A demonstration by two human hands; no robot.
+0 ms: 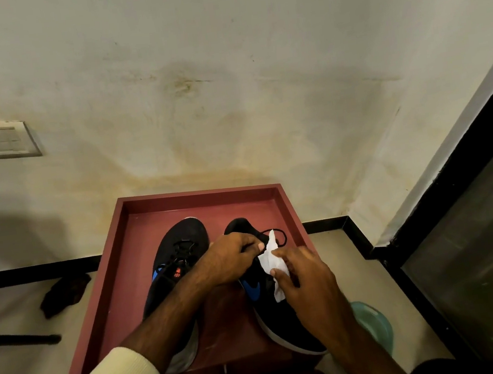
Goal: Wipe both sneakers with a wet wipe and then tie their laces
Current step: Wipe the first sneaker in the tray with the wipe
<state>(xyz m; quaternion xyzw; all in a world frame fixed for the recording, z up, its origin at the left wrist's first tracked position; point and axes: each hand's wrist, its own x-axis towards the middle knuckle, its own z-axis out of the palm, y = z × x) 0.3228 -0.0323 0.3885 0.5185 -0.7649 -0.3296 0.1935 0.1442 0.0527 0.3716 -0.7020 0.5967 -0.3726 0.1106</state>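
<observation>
Two black sneakers with blue logos lie side by side in a reddish-brown tray (120, 285), toes toward the wall. The left sneaker (181, 252) has loose black laces. My left hand (232, 259) reaches across and grips the upper of the right sneaker (274, 315) near its tongue. My right hand (312, 288) presses a white wet wipe (269, 260) against the right sneaker's side. A black lace loop (280, 235) sticks out past the wipe.
The tray rests on a dark red stand against a stained wall. A dark cloth (63, 294) and a black rod (17, 339) lie on the floor to the left. A pale green tub (373, 327) sits at lower right, beside a black-framed glass panel (473, 251).
</observation>
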